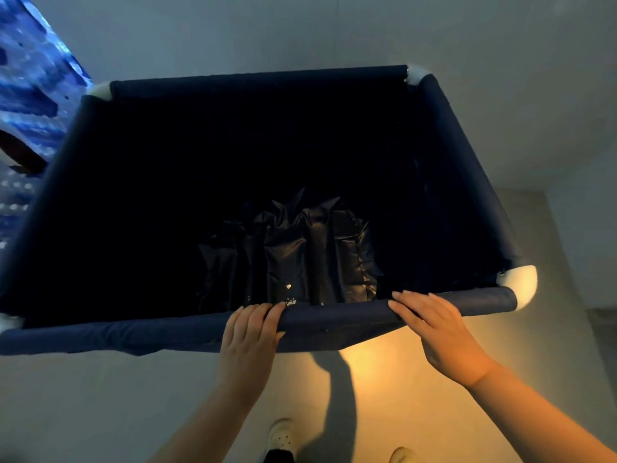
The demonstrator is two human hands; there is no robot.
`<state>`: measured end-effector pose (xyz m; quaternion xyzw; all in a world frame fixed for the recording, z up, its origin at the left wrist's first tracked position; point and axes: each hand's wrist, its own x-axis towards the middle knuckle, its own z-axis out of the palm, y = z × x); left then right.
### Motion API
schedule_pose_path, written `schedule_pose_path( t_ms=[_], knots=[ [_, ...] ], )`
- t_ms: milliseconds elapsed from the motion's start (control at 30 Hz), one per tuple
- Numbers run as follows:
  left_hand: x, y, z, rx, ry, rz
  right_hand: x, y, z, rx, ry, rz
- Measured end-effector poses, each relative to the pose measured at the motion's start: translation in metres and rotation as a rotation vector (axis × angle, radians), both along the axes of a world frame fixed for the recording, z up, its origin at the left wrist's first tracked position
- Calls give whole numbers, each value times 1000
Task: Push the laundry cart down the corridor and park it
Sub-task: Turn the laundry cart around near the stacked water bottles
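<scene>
The laundry cart (110, 332) stands just ahead of the person, its near rail under both grips: left hand (248, 332) curled over it, right hand (434, 329) laid flatter. Looks mid-push; parking remains. Blue patterned wall (30, 95) beyond, leftward.

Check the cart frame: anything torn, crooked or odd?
Nothing clearly damaged. The laundry cart rim and white corner caps look intact. Both hands, left hand and right hand, sit right of centre on the near rail. Crumpled dark fabric lies inside; the interior is too dark to judge.
</scene>
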<state>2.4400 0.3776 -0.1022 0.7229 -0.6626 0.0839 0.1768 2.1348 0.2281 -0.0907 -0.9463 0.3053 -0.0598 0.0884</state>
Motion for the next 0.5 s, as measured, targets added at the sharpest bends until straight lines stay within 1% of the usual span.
schedule_pose_path(
  t_ms=[100,267,433,500],
  knots=[
    [-32,-10,0,-5,3,-3,-31,-14,1,8,-27,23],
    [-95,-35,0,40,-19,33,-90,-45,4,7,-62,37],
    [-162,-70,6,63,-3,57,-155,-80,6,-9,-41,49],
    [-190,-83,6,22,-3,31,-182,-95,6,-16,-27,38]
  ],
)
